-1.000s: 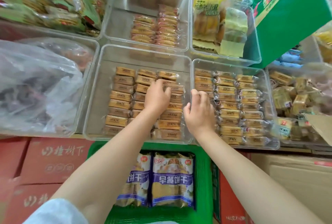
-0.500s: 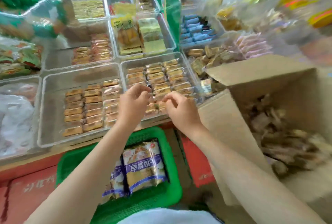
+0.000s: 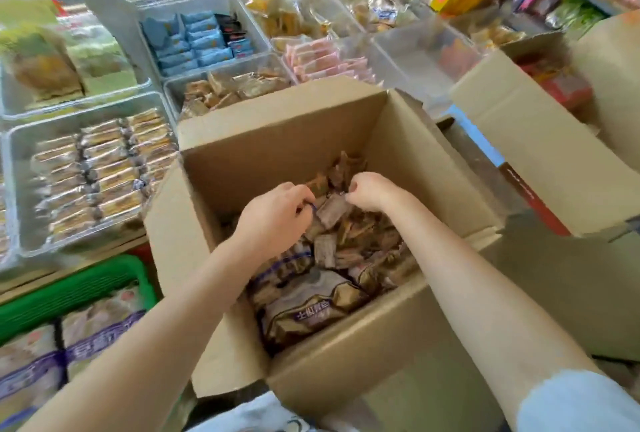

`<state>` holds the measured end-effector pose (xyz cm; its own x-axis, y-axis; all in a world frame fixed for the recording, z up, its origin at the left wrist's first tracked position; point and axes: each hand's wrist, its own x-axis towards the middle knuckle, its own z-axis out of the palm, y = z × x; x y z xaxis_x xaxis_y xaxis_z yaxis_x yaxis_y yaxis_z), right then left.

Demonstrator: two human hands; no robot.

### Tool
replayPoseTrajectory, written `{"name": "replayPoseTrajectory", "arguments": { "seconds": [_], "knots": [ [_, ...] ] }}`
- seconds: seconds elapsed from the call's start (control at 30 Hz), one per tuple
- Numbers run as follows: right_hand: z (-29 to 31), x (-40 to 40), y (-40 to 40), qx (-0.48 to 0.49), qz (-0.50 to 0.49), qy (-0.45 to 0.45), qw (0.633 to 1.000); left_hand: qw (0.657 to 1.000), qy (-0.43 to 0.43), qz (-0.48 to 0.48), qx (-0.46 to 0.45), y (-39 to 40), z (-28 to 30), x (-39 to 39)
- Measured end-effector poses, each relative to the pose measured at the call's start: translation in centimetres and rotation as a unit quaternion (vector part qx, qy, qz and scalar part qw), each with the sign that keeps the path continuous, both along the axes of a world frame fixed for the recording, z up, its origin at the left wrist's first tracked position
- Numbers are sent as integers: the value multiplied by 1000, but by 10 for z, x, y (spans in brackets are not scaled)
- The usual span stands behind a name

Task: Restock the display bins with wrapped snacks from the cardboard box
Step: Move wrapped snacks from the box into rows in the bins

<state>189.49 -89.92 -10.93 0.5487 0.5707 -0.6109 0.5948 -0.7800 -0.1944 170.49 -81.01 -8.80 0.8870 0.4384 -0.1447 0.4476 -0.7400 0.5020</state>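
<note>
An open cardboard box stands in front of me, half full of small brown wrapped snacks and a larger torn bag. Both hands are down inside it. My left hand has its fingers curled into the pile and my right hand curls over snacks at the back; blur hides exactly what each one grips. A clear display bin with neat rows of yellow wrapped snacks sits to the left of the box.
More clear bins hold blue packets, pink packets and loose brown snacks behind the box. A green basket with large biscuit bags lies lower left. A second open carton stands at the right.
My view swung right from the bins to the box. Both hands left the rows of yellow snacks and went down into the cardboard box.
</note>
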Motion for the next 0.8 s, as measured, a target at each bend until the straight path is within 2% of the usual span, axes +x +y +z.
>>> {"name": "replayPoseTrajectory", "arguments": {
  "seconds": [0.1,0.23,0.3,0.37,0.4,0.47,0.53,0.6,0.67,0.7,0.73,0.8],
  "knots": [
    [-35,21,13,-61,126,-80,987,998,50,6,24,1,-11,0],
    [-73,17,29,-117,337,-129,925,994,63,69,51,14,-18,-9],
    [-84,12,30,-123,389,-156,899,992,76,90,47,17,-23,-10],
    [-91,11,29,-108,390,-158,901,991,79,99,35,17,-26,-8],
    [-91,11,30,-93,362,-130,919,991,77,102,30,17,-27,-8],
    [-82,14,35,-33,234,-12,971,991,67,110,25,16,-28,-8],
    [-59,18,43,18,100,142,985,992,31,125,20,16,-28,-8],
    [-26,17,46,45,46,325,944,983,-61,172,-33,15,-23,-7],
    [4,12,45,91,16,504,859,941,-174,246,-156,12,-10,-8],
    [20,7,44,116,9,561,820,915,-215,265,-216,13,-1,-12],
    [32,2,46,133,6,590,796,895,-243,270,-258,14,8,-17],
    [50,-15,53,152,18,595,789,885,-260,252,-294,22,24,-35]
  ]
}}
